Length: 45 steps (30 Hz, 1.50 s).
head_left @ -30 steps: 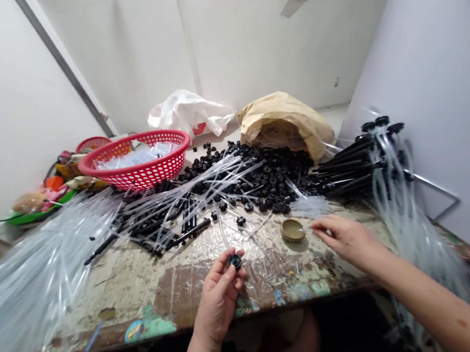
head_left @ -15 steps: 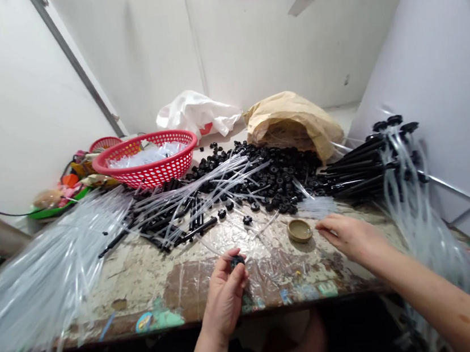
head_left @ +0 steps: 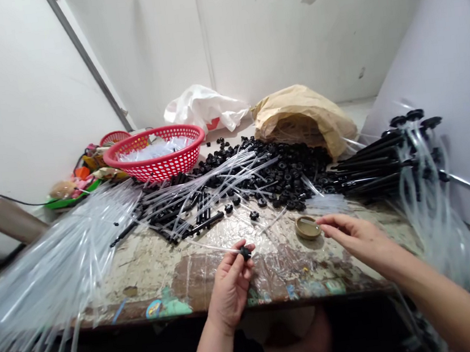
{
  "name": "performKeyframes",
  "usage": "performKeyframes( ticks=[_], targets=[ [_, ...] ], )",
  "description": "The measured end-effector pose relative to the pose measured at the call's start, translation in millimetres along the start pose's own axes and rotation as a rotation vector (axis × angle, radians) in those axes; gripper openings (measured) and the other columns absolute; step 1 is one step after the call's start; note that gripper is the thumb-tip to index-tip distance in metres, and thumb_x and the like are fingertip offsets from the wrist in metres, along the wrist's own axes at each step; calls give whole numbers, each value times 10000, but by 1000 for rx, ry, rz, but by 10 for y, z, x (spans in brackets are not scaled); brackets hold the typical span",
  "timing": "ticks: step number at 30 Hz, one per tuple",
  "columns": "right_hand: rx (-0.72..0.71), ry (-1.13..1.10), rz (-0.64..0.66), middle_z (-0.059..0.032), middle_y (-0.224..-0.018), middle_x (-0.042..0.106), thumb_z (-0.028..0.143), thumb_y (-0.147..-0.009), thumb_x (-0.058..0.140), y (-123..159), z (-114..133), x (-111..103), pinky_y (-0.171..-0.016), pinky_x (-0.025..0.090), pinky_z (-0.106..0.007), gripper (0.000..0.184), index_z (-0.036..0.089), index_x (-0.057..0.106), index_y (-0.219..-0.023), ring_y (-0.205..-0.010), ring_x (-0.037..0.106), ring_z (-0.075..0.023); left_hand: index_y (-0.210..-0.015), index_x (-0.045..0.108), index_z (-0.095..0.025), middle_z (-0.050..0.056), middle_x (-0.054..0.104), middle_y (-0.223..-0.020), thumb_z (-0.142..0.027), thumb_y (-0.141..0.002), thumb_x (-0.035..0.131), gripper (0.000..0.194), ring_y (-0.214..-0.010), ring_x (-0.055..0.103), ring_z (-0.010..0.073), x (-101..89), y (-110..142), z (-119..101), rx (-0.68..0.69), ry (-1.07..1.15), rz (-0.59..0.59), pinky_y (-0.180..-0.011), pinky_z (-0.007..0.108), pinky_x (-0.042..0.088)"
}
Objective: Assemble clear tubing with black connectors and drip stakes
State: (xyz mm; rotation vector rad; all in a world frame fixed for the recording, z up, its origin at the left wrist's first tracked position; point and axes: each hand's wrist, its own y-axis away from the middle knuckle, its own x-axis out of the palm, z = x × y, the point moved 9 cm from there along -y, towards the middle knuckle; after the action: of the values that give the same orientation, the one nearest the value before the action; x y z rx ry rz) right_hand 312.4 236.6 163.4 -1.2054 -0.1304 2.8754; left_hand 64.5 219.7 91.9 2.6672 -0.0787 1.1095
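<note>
One black cap (head_left: 245, 253) sits pinched at fingertips of left grip (head_left: 230, 286).
Right grip (head_left: 356, 235) pinches clear tube (head_left: 310, 223) over bowl (head_left: 309, 237).

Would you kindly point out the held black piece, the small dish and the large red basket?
Black piece (head_left: 245, 253): head view, middle.
Small dish (head_left: 308, 237): head view, front wall.
Large red basket (head_left: 169, 166): head view, front wall.

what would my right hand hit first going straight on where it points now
Most likely the small round dish, whose rim lies close to the right hand; depth is unclear, so the hand might pass just above.
</note>
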Motion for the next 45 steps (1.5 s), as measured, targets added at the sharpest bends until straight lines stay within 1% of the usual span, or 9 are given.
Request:
performKeyframes(
  ticks=[5, 8, 10, 14, 23, 27, 31, 34, 45],
  targets=[
    [20, -252, 152, -21, -797, 657, 421, -811, 460, 134, 366, 424, -648, 449, -246, 317, 186, 637, -929, -730, 584, -163, -994, 634, -165, 48, 642, -894, -191, -736, 637, 259, -644, 556, 56, -23, -5, 9, -1, 11, -15, -559, 133, 433],
    [-67, -313, 227, -16, -808, 666, 373, -815, 473, 186, 640, 654, -674, 451, -239, 263, 187, 648, -880, -753, 594, -157, -1001, 634, -165, 51, 645, -884, -190, -728, 646, 275, -652, 566, 63, -34, -7, 17, -1, -5, -21, -562, 135, 441],
    [-138, -301, 236, -20, -834, 675, 333, -822, 472, 201, 773, 738, -701, 451, -243, 234, 192, 653, -867, -781, 602, -158, -1004, 634, -160, 62, 650, -892, -201, -717, 657, 291, -654, 572, 68, -33, -4, 15, -2, -8, -24, -550, 134, 440],
    [-221, -211, 198, -32, -849, 682, 282, -814, 484, 200, 886, 791, -716, 455, -262, 203, 200, 661, -869, -792, 610, -168, -987, 641, -144, 69, 654, -867, -231, -696, 678, 306, -627, 569, 66, -24, 6, 6, -4, 4, -26, -512, 126, 427],
    [-276, -122, 165, -32, -848, 671, 255, -829, 477, 207, 952, 820, -721, 446, -263, 187, 189, 644, -879, -797, 605, -156, -909, 669, -133, 28, 619, -740, -238, -620, 738, 314, -596, 580, 83, -57, 8, 20, -3, 1, -34, -481, 144, 407],
    [-301, -79, 187, -25, -844, 658, 262, -841, 465, 240, 993, 847, -704, 436, -254, 183, 205, 633, -887, -786, 596, -150, -877, 672, -131, 20, 610, -703, -247, -603, 750, 308, -566, 570, 76, -59, 7, 35, -20, 1, -29, -464, 142, 391],
    [-321, 52, 249, -24, -796, 625, 288, -870, 409, 286, 1028, 950, -670, 423, -260, 218, 218, 615, -875, -738, 583, -153, -861, 671, -127, 20, 610, -673, -259, -605, 749, 298, -549, 557, 73, -54, 8, 47, -35, -14, -17, -455, 142, 383],
    [-333, 107, 242, -35, -776, 606, 282, -888, 363, 292, 1041, 993, -654, 416, -259, 254, 207, 604, -867, -720, 574, -153, -860, 669, -128, 21, 612, -673, -259, -610, 745, 292, -548, 555, 72, -66, 9, 56, -44, -13, -20, -461, 143, 384],
    [-339, -98, 200, -31, -758, 613, 283, -891, 371, 289, 1031, 1005, -657, 425, -241, 264, 197, 615, -838, -696, 571, -135, -887, 663, -129, 37, 618, -670, -278, -628, 733, 307, -548, 551, 72, -64, 19, 55, -41, 1, -2, -460, 138, 378]
  ],
)
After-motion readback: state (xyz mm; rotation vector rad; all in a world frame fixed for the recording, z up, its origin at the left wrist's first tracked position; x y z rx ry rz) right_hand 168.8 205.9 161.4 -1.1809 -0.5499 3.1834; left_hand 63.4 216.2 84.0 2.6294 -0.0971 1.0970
